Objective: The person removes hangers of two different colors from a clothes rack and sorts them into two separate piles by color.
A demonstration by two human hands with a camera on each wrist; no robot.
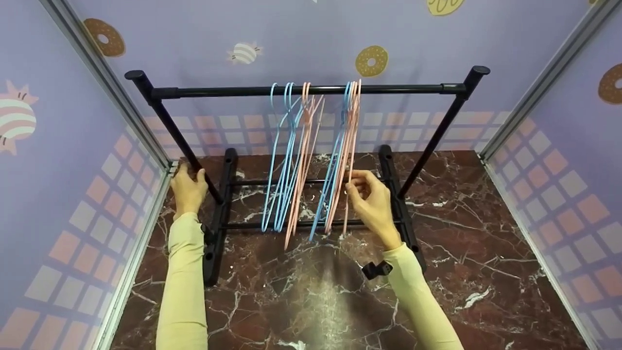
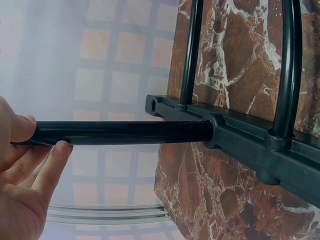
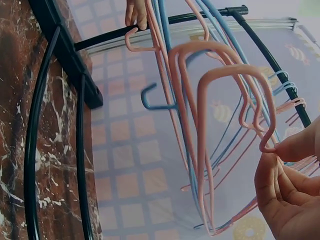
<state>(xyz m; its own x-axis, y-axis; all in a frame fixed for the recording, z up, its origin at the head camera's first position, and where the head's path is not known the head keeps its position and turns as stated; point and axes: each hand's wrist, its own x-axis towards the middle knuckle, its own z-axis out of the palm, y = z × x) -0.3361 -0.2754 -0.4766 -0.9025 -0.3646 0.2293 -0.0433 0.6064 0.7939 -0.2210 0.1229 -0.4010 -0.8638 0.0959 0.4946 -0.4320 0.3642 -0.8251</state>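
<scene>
My left hand (image 1: 188,192) grips the left upright pole (image 2: 120,132) of a black clothes rack, fingers and thumb round it. With thumb and fingertips, my right hand (image 1: 371,204) pinches the outermost pink hanger (image 3: 201,130) by its lower bar end. That hanger hangs from the top rail (image 1: 218,92) at the right of a bunch of pink and blue hangers (image 1: 330,180). Left of a gap on the rail hang several blue hangers (image 1: 270,170), with a second set of pink hangers (image 1: 302,160) beside them.
The rack stands on dark red marbled floor (image 1: 311,291) on two black feet (image 1: 216,243), joined by crossbars (image 1: 243,225). Purple patterned walls (image 1: 194,39) close in the back and both sides. A right upright (image 1: 437,133) leans outward.
</scene>
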